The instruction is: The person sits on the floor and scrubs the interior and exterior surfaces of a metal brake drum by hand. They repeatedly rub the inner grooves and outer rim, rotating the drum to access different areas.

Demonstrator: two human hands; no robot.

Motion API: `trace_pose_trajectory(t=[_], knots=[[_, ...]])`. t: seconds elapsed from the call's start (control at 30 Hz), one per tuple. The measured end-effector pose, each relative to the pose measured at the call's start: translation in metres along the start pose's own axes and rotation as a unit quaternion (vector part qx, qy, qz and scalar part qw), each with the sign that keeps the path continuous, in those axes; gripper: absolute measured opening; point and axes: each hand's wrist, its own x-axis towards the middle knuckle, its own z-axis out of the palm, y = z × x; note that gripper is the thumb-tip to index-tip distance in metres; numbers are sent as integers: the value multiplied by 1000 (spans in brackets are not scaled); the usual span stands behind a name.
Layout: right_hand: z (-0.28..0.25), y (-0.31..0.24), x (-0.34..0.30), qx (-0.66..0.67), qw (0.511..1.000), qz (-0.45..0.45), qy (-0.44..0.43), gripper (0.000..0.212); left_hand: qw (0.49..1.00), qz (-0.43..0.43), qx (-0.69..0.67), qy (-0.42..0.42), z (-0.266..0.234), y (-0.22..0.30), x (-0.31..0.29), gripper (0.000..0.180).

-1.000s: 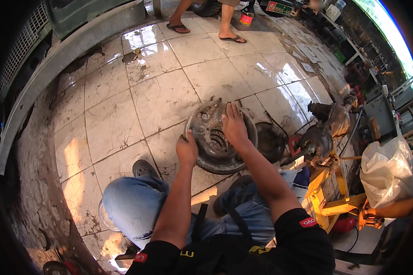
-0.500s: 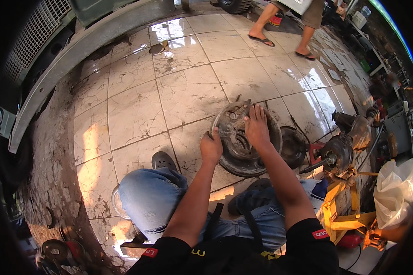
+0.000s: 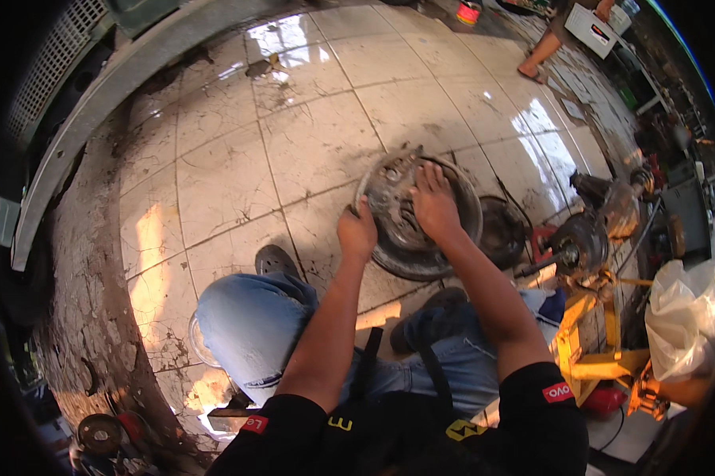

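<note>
A round, worn dark metal brake drum (image 3: 394,216) lies on the tiled floor in front of my knees, with holes and fittings on its upper face. My left hand (image 3: 358,232) grips its near-left rim, the thumb on top and the other fingers mostly hidden around the edge. My right hand (image 3: 435,203) rests flat on the face, right of the middle, with its fingers stretched out. Another round black part (image 3: 502,232) sits close against the drum's right side.
To the right are an axle assembly (image 3: 579,242), a yellow metal stand (image 3: 603,366) and a plastic bag (image 3: 682,309). A curved metal beam (image 3: 88,127) runs along the left. At the far right, another person carries a pale box (image 3: 589,33).
The other person has walked further right with the box. My view has shifted slightly, so the floor and drum appear higher. Both my hands stay on the drum.
</note>
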Motion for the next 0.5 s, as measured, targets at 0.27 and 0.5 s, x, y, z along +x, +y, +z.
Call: trace_pose_trajectory(t=[0.27,0.5], knots=[[-52,34,16,74,990,77,90,44,999,-40,-19,-3,-10,9,-6,64],[-34,17,30,36,998,47,-7,47,999,-18,-25,8,-4,4,-3,64]])
